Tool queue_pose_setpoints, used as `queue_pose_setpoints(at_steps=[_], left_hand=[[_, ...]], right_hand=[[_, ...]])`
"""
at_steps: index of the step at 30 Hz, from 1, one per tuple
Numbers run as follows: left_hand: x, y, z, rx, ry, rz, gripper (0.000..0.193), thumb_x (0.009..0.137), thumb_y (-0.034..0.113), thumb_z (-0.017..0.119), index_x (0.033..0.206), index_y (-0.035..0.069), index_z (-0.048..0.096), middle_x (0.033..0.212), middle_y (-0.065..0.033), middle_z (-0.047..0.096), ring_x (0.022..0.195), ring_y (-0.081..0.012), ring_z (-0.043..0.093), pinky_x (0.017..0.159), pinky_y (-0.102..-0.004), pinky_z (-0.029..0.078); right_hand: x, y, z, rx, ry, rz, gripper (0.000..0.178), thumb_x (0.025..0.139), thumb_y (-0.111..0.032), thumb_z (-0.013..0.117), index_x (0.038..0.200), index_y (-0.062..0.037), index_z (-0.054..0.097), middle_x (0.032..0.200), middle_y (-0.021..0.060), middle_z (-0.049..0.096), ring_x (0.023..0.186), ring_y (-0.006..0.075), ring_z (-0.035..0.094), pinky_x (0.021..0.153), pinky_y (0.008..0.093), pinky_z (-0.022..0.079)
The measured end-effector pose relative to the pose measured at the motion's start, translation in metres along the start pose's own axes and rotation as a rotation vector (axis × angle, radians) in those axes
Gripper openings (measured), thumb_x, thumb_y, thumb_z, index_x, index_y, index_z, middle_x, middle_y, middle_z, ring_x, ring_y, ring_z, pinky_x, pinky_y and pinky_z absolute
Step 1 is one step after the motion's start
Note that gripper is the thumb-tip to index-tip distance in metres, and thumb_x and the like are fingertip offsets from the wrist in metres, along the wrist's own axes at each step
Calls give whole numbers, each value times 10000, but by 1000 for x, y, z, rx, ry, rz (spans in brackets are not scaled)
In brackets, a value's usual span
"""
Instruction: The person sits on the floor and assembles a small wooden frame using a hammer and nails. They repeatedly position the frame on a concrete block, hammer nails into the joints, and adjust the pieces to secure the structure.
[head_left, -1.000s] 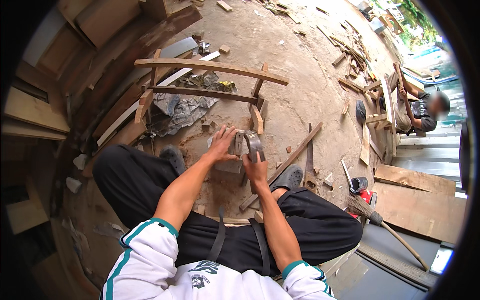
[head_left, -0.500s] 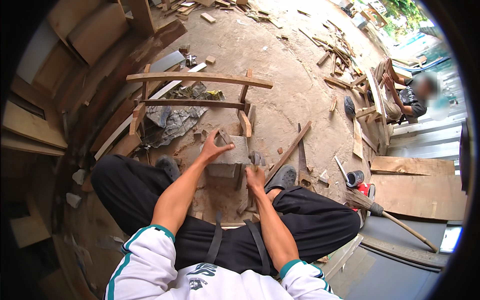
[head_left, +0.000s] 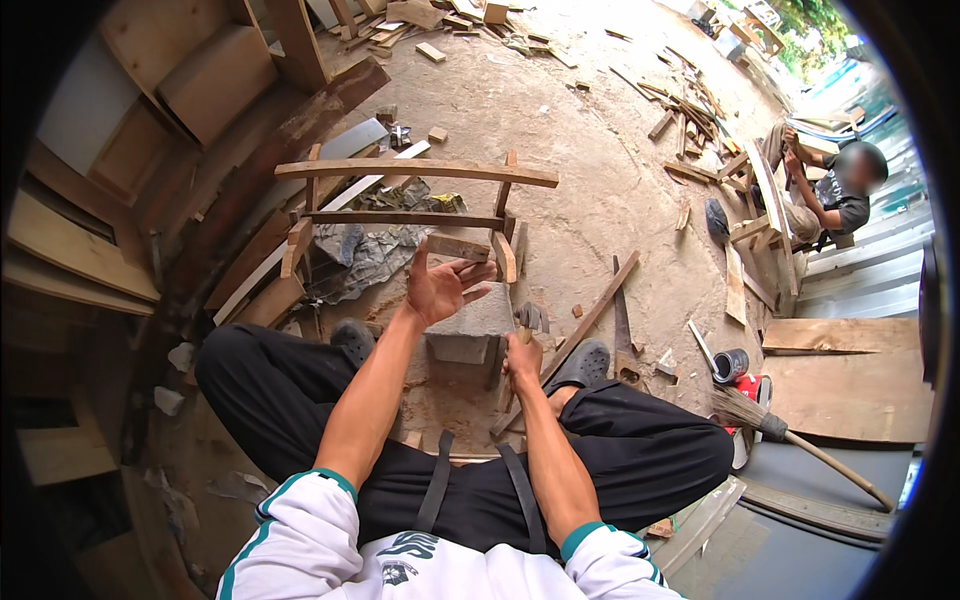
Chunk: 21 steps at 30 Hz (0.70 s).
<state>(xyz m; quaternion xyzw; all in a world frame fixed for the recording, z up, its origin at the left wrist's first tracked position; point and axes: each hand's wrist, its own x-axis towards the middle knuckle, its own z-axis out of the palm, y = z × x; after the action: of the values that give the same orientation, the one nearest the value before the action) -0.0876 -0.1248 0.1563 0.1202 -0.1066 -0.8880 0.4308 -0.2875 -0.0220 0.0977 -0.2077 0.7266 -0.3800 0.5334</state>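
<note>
The right hand point(head_left: 522, 362) is closed round a hammer point(head_left: 532, 318), its head just off the right edge of the concrete block point(head_left: 468, 322). Now the left hand point(head_left: 438, 292), palm up, fingers spread: a wooden piece point(head_left: 460, 248) sits by its thumb, at the block's far end; pinched or not, I can't tell. Close beyond, the wooden frame point(head_left: 420, 172) crowds that side; rightward, a gap separates hammer and long strip point(head_left: 592, 314).

One fisheye view looks down from head height, past the near lap point(head_left: 478, 495), at left hand point(head_left: 437, 292) and right hand point(head_left: 523, 358).
</note>
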Motion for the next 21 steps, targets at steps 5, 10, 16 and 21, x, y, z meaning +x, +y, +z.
queue_pose_setpoints(at_steps=[5,10,16,21], left_hand=[[-1,-3,15,-53,-138,-45,1089,745,869,441,1304,-60,540,1274,-191,609,1247,-303,533,1118,-496,316],[1,-4,-8,189,90,-91,1130,727,901,396,1280,-71,555,1228,-184,631,1212,-304,554,1080,-498,347],[-1,-13,-12,125,71,-220,1119,729,915,340,1201,-62,614,1143,-176,660,1132,-308,589,1006,-470,395],[1,-14,-3,166,53,-414,1100,740,908,319,1156,-60,637,1085,-173,670,1085,-296,602,991,-459,399]], right_hand=[[-2,-11,3,-29,-2,-68,240,861,-218,671,757,-50,535,539,11,464,374,146,462,339,320,394],[-2,-17,4,-61,3,-126,300,869,-229,657,686,-31,525,499,34,480,354,168,489,340,335,397],[-10,-24,4,-17,66,-139,353,893,-286,677,688,-27,551,522,45,522,401,158,526,393,341,412],[-20,-63,8,-144,198,-570,281,890,-276,718,878,-5,644,732,76,639,722,149,643,654,319,496]])
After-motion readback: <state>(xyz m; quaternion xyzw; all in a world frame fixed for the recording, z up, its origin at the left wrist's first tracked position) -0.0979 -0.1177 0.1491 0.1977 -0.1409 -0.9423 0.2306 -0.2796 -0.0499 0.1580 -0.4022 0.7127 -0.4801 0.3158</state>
